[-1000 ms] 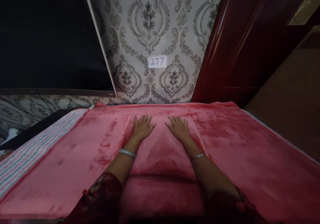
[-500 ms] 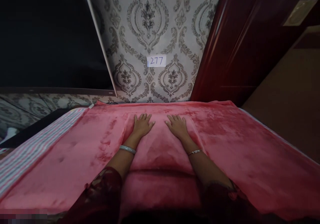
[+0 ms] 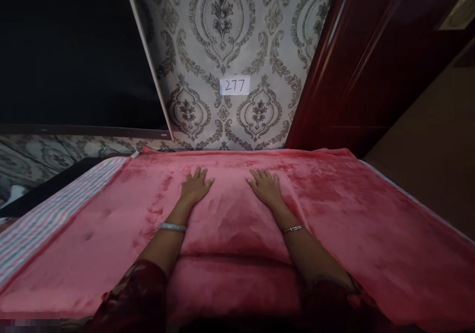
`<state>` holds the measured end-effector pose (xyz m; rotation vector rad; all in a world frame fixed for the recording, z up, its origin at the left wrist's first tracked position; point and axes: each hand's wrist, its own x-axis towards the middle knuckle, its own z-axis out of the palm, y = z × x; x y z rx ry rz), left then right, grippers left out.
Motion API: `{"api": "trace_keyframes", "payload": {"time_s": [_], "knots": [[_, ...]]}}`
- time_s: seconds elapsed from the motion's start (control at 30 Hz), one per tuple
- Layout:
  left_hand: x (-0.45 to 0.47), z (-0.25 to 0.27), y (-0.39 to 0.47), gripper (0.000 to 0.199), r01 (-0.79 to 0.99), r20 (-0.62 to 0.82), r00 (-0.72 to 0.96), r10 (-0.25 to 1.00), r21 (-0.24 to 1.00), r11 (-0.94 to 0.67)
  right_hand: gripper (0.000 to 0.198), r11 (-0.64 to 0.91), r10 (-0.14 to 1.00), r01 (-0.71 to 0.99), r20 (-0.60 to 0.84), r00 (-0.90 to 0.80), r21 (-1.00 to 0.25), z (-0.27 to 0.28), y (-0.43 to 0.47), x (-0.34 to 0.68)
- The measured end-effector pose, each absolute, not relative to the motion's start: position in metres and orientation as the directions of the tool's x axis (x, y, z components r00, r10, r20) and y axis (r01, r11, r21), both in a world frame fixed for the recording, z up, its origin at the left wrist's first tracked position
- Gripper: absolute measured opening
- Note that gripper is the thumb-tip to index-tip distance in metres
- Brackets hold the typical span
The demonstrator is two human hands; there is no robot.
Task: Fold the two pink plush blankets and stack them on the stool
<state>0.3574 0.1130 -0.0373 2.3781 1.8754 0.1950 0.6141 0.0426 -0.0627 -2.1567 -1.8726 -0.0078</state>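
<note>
A pink plush cloth (image 3: 233,219) lies in the middle, on top of a wider spread of the same pink plush fabric (image 3: 356,234). A dark crease or edge crosses it near the front, and its far part looks smooth. On its far left corner my left hand (image 3: 196,187) lies flat, fingers spread, a pale bangle at the wrist. My right hand (image 3: 266,188) rests palm down near the far right corner, fingers apart, with a thin metal bracelet. Neither hand grips anything.
Striped cloth (image 3: 63,219) shows along the left edge of the surface. Behind stands a patterned wall with a paper label (image 3: 234,85) reading 277. A large dark screen (image 3: 74,56) is at the left, a dark red door or panel (image 3: 356,61) at the right.
My left hand has slid left across the plush cloth, away from my right hand. My right hand stays nearly in place. The view has shifted slightly.
</note>
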Motion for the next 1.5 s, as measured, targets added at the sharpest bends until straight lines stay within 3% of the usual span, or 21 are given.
{"api": "trace_keyframes", "payload": {"time_s": [0.13,0.27,0.47,0.67,0.83,0.9,1.0,1.07,1.13,1.2,1.27,1.37,1.5], "knots": [[0.359,-0.039,0.112,0.071,0.961,0.05,0.234,0.971,0.136,-0.239,0.054,-0.12,0.967,0.964,0.193,0.167,-0.236,-0.061,0.043,0.612],[0.357,-0.037,0.113,0.071,0.959,0.072,0.237,0.969,0.14,-0.245,0.05,-0.095,0.968,0.926,0.185,0.172,-0.364,-0.053,0.043,0.618],[0.357,-0.035,0.119,0.071,0.96,0.05,0.223,0.973,0.16,-0.229,0.061,-0.22,0.911,0.815,0.185,0.368,-0.536,-0.055,0.008,0.671],[0.358,-0.034,0.121,0.072,0.952,0.07,0.229,0.971,0.192,-0.239,0.06,-0.271,0.866,0.56,0.055,0.496,-0.783,-0.085,-0.044,0.711],[0.356,-0.024,0.117,0.072,0.95,0.059,0.216,0.975,0.219,-0.224,0.074,-0.187,0.873,0.269,-0.034,0.487,-0.945,-0.097,-0.06,0.711],[0.359,-0.013,0.112,0.072,0.953,0.143,0.199,0.969,0.2,-0.226,0.074,-0.142,0.89,0.151,-0.059,0.452,-0.978,-0.095,-0.064,0.707],[0.376,0.004,0.097,0.06,0.91,0.318,0.276,0.907,0.219,-0.353,0.063,-0.095,0.925,-0.005,-0.09,0.368,-0.995,-0.085,-0.071,0.698],[0.399,0.014,0.081,0.05,0.798,0.311,0.389,0.867,0.358,-0.486,0.051,-0.086,0.957,-0.178,-0.131,0.26,-0.98,-0.076,-0.076,0.692],[0.427,0.019,0.062,0.044,0.629,0.205,0.498,0.843,0.584,-0.513,0.04,-0.082,0.98,-0.37,-0.143,0.141,-0.925,-0.065,-0.078,0.689],[0.455,0.023,0.043,0.045,0.484,0.051,0.58,0.813,0.782,-0.394,0.035,-0.05,0.991,-0.49,-0.105,0.087,-0.87,-0.054,-0.078,0.686],[0.477,0.029,0.029,0.047,0.416,-0.09,0.646,0.758,0.874,-0.251,0.037,0.016,0.994,-0.55,-0.048,0.102,-0.835,-0.044,-0.078,0.684],[0.494,0.046,0.021,0.056,0.451,-0.202,0.67,0.715,0.875,-0.176,0.041,0.084,0.992,-0.601,0.007,0.129,-0.795,-0.03,-0.076,0.676],[0.499,0.076,0.027,0.062,0.639,-0.271,0.625,0.732,0.717,-0.28,0.049,0.088,0.995,-0.662,0.03,0.098,-0.744,-0.013,-0.072,0.655]]}}
